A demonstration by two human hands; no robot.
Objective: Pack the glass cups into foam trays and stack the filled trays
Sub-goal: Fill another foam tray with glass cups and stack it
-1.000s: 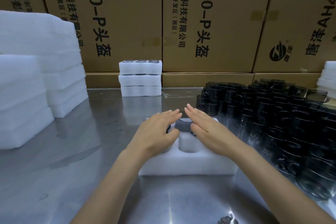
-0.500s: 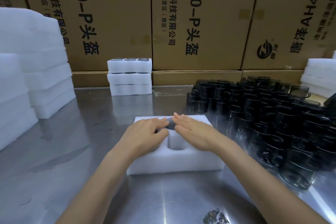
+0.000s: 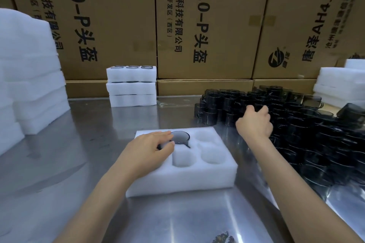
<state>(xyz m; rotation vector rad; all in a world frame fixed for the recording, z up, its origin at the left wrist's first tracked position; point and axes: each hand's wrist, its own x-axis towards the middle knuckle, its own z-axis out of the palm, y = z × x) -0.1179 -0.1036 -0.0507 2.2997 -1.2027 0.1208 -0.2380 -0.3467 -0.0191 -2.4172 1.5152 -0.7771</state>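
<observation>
Foam tray (image 3: 183, 177) near table edge; dark glass cup (image 3: 180, 137) seated in tray's far-middle pocket; left hand (image 3: 147, 152) flat on tray, fingers straight, touching cup; right hand (image 3: 254, 122) beyond tray's right, fingers curled among loose cups (image 3: 308, 130), grasp unclear.

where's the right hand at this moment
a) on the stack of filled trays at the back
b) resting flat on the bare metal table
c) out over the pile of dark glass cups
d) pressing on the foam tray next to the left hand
c: the right hand is out over the pile of dark glass cups, clear of the foam tray, where only the left hand rests.
</observation>
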